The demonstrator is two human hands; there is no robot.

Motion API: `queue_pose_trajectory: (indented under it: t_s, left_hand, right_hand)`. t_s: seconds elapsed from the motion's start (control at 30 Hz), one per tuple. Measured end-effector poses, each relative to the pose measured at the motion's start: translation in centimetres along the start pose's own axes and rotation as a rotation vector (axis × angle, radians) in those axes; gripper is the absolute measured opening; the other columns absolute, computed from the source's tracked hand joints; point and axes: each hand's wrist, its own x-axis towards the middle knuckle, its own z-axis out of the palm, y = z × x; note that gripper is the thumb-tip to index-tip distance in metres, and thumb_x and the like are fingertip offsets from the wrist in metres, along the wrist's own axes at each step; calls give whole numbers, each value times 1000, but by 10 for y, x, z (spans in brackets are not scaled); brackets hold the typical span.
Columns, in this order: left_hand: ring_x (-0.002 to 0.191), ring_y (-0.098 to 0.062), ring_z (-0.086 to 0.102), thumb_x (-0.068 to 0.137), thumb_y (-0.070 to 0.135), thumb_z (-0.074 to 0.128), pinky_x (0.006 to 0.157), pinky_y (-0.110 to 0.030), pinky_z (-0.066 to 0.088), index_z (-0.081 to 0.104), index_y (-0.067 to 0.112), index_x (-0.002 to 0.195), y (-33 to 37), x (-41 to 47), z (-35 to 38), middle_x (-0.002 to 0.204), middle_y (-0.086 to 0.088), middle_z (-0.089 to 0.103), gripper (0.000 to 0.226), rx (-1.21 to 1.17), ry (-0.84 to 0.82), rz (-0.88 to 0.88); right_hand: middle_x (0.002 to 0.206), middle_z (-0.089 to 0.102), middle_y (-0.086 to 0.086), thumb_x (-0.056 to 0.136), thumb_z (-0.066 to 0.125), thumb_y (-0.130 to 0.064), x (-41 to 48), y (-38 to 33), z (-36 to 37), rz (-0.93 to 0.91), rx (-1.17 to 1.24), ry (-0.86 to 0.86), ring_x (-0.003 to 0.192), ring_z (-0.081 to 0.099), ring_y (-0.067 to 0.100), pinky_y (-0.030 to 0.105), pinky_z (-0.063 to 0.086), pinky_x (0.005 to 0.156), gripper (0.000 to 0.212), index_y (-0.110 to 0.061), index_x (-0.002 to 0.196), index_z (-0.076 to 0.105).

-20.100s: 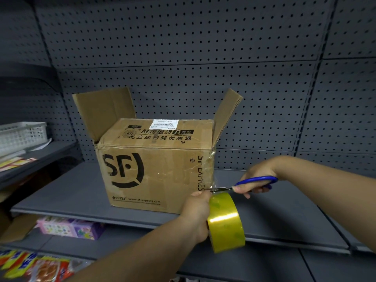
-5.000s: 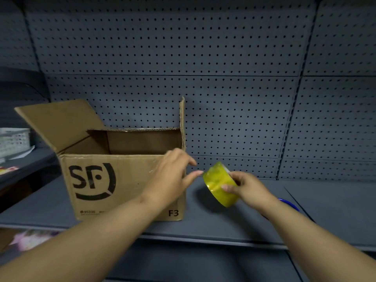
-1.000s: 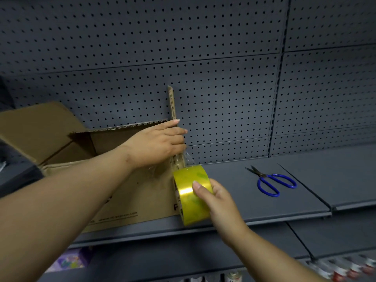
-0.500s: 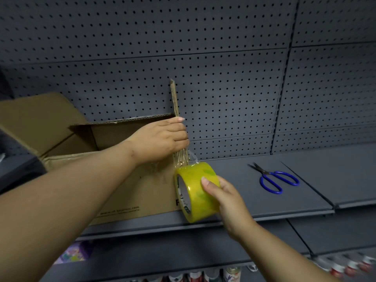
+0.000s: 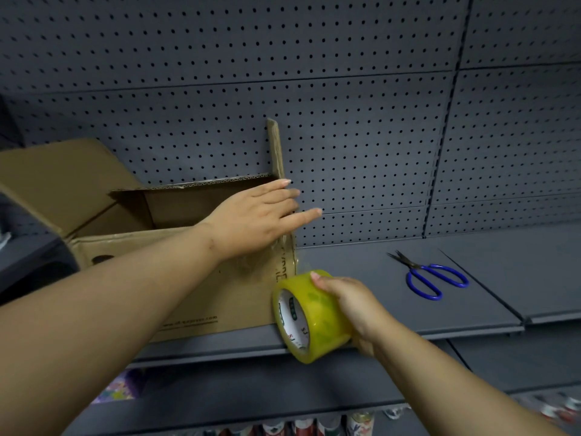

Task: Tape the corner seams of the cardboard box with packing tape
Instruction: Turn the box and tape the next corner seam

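Note:
An open brown cardboard box (image 5: 201, 287) stands on the grey shelf (image 5: 377, 278), flaps up. My left hand (image 5: 261, 221) lies flat, fingers spread, against the top of the box's front right corner, over a strip of clear tape. My right hand (image 5: 349, 303) grips the yellowish packing tape roll (image 5: 309, 316) low at that same corner, near the shelf's front edge. A clear strip of tape runs from the roll up along the corner seam toward my left hand.
Blue-handled scissors (image 5: 430, 276) lie on the shelf to the right of the box. A dark pegboard wall (image 5: 345, 105) backs the shelf. Colourful goods (image 5: 314, 426) sit on a lower shelf below.
My right hand has pulled the roll down the corner toward the shelf edge. My left hand has opened from a curled hold to flat fingers on the taped corner.

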Motion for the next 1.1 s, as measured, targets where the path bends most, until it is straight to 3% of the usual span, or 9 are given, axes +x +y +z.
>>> queue_pose_trajectory:
  t_s: [0.17,0.4,0.6,0.73,0.83,0.93,1.0,1.1]
  left_hand:
    - [114,-21,59,85,10,39,100,-39,41,73,17,95,5,3,-5,118,-4,66,37,3,3,105]
    - [120,-23,54,87,13,33,101,-44,40,70,24,107,-3,-7,-4,128,-5,60,43,116,-19,4]
    - [118,-26,56,86,15,36,103,-44,37,70,13,107,-2,-6,-3,114,-7,68,40,203,-72,37]
    - [113,-21,60,86,12,30,104,-44,29,72,16,100,-7,-1,-10,103,-1,72,44,170,-57,70]
    - [118,-19,56,87,14,43,105,-42,28,66,18,116,-11,-2,-10,113,0,69,37,172,-55,104]
    - [130,-15,43,91,23,43,108,-37,30,48,19,134,-9,-9,-7,138,0,49,44,277,-69,59]
    - [134,-16,35,91,27,49,111,-33,26,40,18,139,-6,-12,-6,145,-2,38,50,325,-36,-9]
    - [135,-17,29,92,13,35,114,-33,13,35,18,141,1,-8,-9,146,1,34,49,263,33,26]
  right_hand:
    - [69,66,8,85,60,-31,4,-4,1,51,-9,-18,57,62,20,26,50,58,21,-11,79,64]
    - [71,65,9,84,61,-33,5,-3,-2,44,-73,-11,62,62,23,30,49,63,22,-12,77,62]
    - [67,65,6,84,62,-31,5,-2,-8,-4,-102,-2,61,62,21,28,49,62,21,-14,72,62]
    - [71,65,7,85,61,-31,5,1,-5,6,-71,-8,63,62,21,28,48,61,19,-14,75,62]
    - [72,66,7,85,60,-31,5,2,-2,24,-36,-31,61,63,20,27,50,60,18,-14,80,63]
    - [71,66,8,85,60,-31,5,3,0,27,-15,-38,60,63,21,27,51,59,20,-13,80,63]
    - [71,66,8,85,60,-31,6,3,0,28,-9,-40,59,63,20,27,51,59,20,-12,79,64]
    - [73,67,10,85,60,-29,7,3,1,18,11,-39,60,63,21,27,51,59,19,-11,81,65]
